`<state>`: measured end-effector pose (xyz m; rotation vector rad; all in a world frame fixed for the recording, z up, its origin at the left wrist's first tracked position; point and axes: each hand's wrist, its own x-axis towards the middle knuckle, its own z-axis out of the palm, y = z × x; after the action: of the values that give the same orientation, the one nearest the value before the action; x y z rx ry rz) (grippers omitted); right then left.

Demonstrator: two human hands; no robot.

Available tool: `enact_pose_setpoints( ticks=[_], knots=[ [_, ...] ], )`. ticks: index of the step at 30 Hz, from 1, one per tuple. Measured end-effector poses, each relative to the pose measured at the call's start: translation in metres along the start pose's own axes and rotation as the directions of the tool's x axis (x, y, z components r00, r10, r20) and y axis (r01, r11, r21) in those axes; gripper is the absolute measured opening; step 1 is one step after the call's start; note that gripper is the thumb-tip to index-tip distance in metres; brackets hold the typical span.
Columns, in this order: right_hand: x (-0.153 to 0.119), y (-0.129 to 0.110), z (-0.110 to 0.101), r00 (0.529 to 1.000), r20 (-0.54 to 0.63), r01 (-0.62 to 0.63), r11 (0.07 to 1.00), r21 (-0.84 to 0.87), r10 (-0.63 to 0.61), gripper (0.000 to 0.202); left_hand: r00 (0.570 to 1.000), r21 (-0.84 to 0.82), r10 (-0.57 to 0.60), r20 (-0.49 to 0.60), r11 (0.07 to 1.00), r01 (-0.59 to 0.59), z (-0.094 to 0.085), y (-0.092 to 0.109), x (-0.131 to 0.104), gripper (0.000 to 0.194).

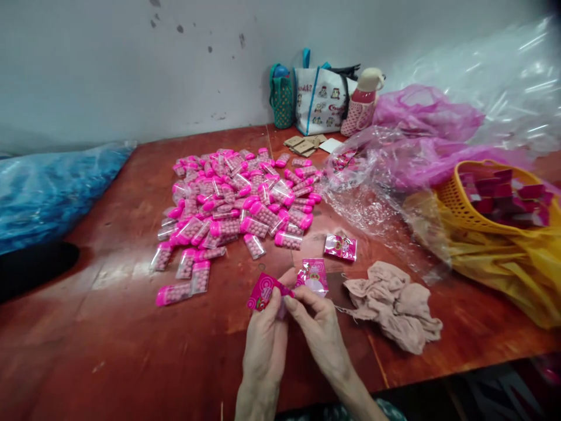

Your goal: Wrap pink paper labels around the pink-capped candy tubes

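A pink printed label [263,290] is held up between both hands over the table. My left hand [266,327] is closed on it, thumb on its face. At the label's right end, my right hand [316,318] pinches with thumb and fingertips; what exactly lies under those fingertips is partly hidden. Just beyond the hands, a pink label sleeve [312,275] lies flat, and a shiny pink packet [340,247] rests behind it. A heap of clear bottles with pink caps [228,199], filled with small pale pink balls, spreads over the table farther back.
A crumpled beige cloth [392,304] lies to the right. Behind it stands a yellow basket [477,213] holding pink pieces, on yellow plastic. Clear plastic [368,193], a white bag [322,102] and bottles in holders line the back. A blue-filled plastic sack [52,193] sits left.
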<state>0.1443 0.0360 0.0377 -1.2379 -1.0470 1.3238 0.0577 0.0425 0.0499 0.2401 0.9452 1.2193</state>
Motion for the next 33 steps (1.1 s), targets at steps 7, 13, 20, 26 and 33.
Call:
enact_pose_setpoints(
  ticks=[7,13,20,26,33],
  knots=[
    [-0.007,0.006,0.003,0.997,-0.064,-0.043,0.997,-0.072,0.038,0.023,0.967,0.051,0.156,-0.199,0.988,-0.149,-0.009,0.004,0.001,0.015],
    [-0.002,0.002,-0.004,1.0,-0.017,-0.013,0.988,-0.153,0.011,0.02,0.954,0.072,0.172,-0.245,0.985,-0.159,-0.012,0.007,0.004,0.017],
    [-0.004,0.009,0.008,0.993,-0.07,0.08,0.969,-0.236,-0.099,0.019,0.963,0.033,0.107,-0.247,0.994,-0.102,-0.013,0.001,0.005,0.022],
    [-0.004,0.013,0.006,0.957,-0.072,0.238,0.901,-0.362,-0.282,0.026,0.968,0.068,0.114,-0.222,0.993,-0.101,-0.017,0.0,0.008,0.022],
    [-0.002,0.021,0.002,0.914,-0.01,0.358,0.818,-0.451,-0.406,0.028,0.921,0.199,0.283,-0.266,0.951,-0.235,-0.022,-0.007,0.006,0.03]
  ],
)
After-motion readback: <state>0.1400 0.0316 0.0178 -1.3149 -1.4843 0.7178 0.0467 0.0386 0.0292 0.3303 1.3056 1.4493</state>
